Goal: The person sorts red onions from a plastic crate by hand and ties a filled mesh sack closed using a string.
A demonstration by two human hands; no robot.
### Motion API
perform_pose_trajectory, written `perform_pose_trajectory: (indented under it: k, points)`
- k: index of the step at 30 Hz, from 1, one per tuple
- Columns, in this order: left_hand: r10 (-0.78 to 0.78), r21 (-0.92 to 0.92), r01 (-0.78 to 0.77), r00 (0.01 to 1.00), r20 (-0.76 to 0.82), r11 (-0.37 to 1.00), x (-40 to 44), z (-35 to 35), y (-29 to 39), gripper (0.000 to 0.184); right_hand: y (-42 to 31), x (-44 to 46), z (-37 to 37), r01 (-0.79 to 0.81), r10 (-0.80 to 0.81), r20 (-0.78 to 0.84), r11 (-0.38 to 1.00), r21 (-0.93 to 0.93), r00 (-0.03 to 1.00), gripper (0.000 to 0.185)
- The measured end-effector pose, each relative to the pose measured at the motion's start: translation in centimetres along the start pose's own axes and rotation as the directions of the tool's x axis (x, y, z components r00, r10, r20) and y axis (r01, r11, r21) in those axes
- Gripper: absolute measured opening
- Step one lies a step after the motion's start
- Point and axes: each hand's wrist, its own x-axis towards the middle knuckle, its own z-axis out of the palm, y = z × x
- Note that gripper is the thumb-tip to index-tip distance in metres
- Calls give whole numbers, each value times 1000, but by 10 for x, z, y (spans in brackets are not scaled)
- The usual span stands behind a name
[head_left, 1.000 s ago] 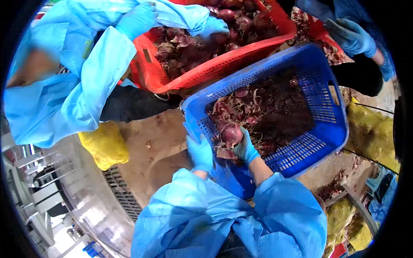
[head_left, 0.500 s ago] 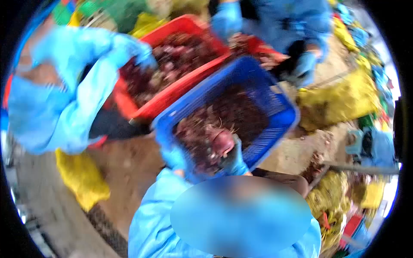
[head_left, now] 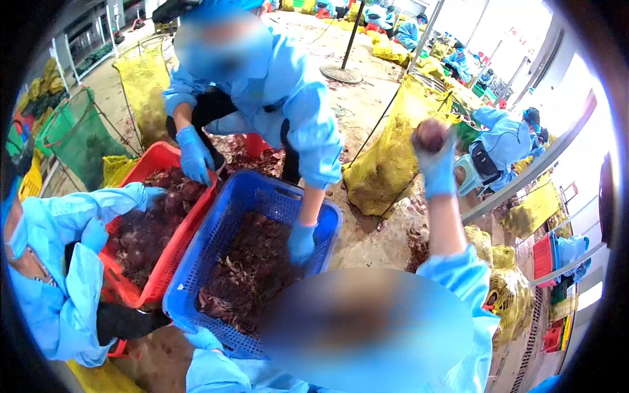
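Note:
My right hand (head_left: 438, 160), in a blue glove, is raised at arm's length right of the crate with its fingers wrapped round a red onion (head_left: 431, 136). My left hand (head_left: 204, 339), gloved too, grips the near left rim of a blue crate (head_left: 175, 298); its fingertips are partly hidden. Loose onion skins and dark red onions (head_left: 239, 278) lie in that crate. Reaching into it from the far side is a co-worker's gloved hand (head_left: 302, 243).
Left of the blue crate stands a red crate (head_left: 149, 295) of onions, with another person's hand (head_left: 154, 195) in it. A yellow mesh sack (head_left: 386, 170) hangs open on a frame beyond my right hand. Several filled yellow sacks (head_left: 511, 295) stand at right.
My right hand has lifted the onion from the crate up and to the right. My view has tilted up. The co-worker opposite now reaches into the blue crate.

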Motion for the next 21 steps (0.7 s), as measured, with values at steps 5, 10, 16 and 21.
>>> perform_pose_trajectory:
  k: [5, 10, 16, 21]
  points:
    - [32, 5, -32, 999, -36, 999, 1, 2, -11, 25, -45, 88, 19, -113, 69, -329, 987, -116, 942, 86]
    - [48, -34, -46, 998, 42, 998, 3, 6, -3, 27, 35, -32, 12, -136, 196, 118, 911, -389, 973, 53]
    - [-43, -128, 56, 994, 105, 990, -10, -5, 8, 30, 150, -209, -14, -338, 975, 210, 221, -915, 68, 35]
    - [-178, -113, 198, 970, 164, 974, -19, -20, 16, 28, 303, -299, -107, 645, 921, -176, 99, -758, -349, 43]
